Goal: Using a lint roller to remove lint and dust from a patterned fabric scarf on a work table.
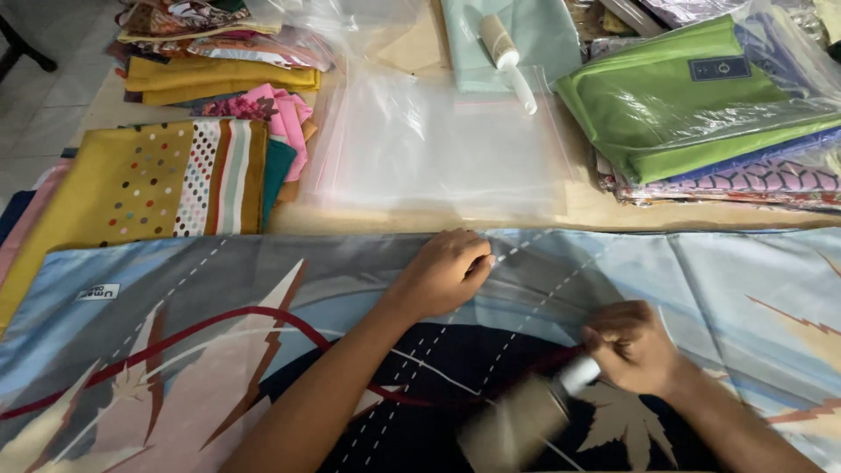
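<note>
Spread flat across the near counter: a large printed scarf [219, 350] in greys, pale blue, dark navy and red, with leaf shapes and dashed white lines, running off the left, right and bottom of the view. Far edge of the scarf straight, parallel to the counter's length, just beyond the left hand [445, 271].

On the scarf's dark centre, toward its near right: right hand [635, 346] closed around the white handle of a lint roller [517, 425], roller head blurred, lying on the cloth just nearer and to the left of that hand. Left hand further up the scarf, fingers curled and pressed down on the cloth close to its far edge, holding nothing else. Open scarf surface to the left of both arms; less room to the right, under the right forearm.

Beyond the scarf's far edge: a narrow bare strip of counter [596, 206], then a stack of clear plastic bags [438, 149] straight ahead. Left of the bags, a folded mustard scarf with dots and stripes [149, 180], touching the big scarf's far left edge. Right of the bags, a pile of bagged folded cloths topped by a green one [692, 96]. Furthest from the scarf, a second lint roller [506, 57] on a pale green cloth [543, 31], and more folded scarves [219, 61] at far left.
</note>
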